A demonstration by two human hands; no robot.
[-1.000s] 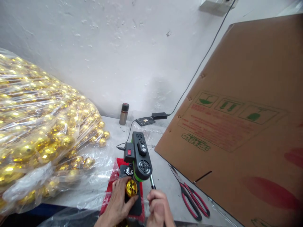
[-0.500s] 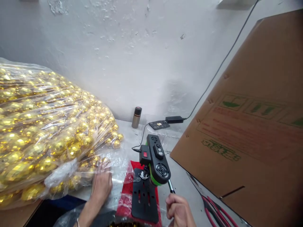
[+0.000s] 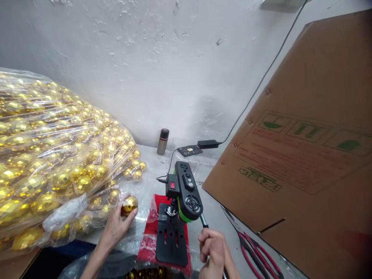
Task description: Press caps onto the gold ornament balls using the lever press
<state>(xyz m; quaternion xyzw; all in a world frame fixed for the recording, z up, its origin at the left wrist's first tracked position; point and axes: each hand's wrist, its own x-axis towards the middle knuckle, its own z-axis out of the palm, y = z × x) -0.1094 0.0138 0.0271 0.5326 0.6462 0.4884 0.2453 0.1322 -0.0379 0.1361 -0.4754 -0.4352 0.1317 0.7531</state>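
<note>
My left hand (image 3: 116, 226) is closed around a shiny gold faceted ball (image 3: 129, 205), thumb and fingers on its sides. It is beside the clear plastic bag (image 3: 65, 213) packed with gold balls. My right hand (image 3: 215, 250) grips a thin rod (image 3: 204, 220) with a metal shaft and a dark lower part. Its upper end meets the edge of a black and green device (image 3: 190, 193) in view; whether it is joined to it I cannot tell. The device, with a red switch (image 3: 172, 185), stands on a slotted black plate (image 3: 172, 248) over a red cloth (image 3: 147, 248).
A large cardboard box (image 3: 290, 155) leans at the right, with red and black pliers-like handles (image 3: 258, 255) beside it. A small bottle (image 3: 163, 142), a dark card (image 3: 189, 150) and a black adapter (image 3: 208, 144) are near the wall. More gold pieces (image 3: 145, 273) show in a bag at the bottom.
My left hand was reaching to the bag's mouth and now has a gold ball, turned with the thumb to the right. My right hand still grips the rod. The view has shifted slightly.
</note>
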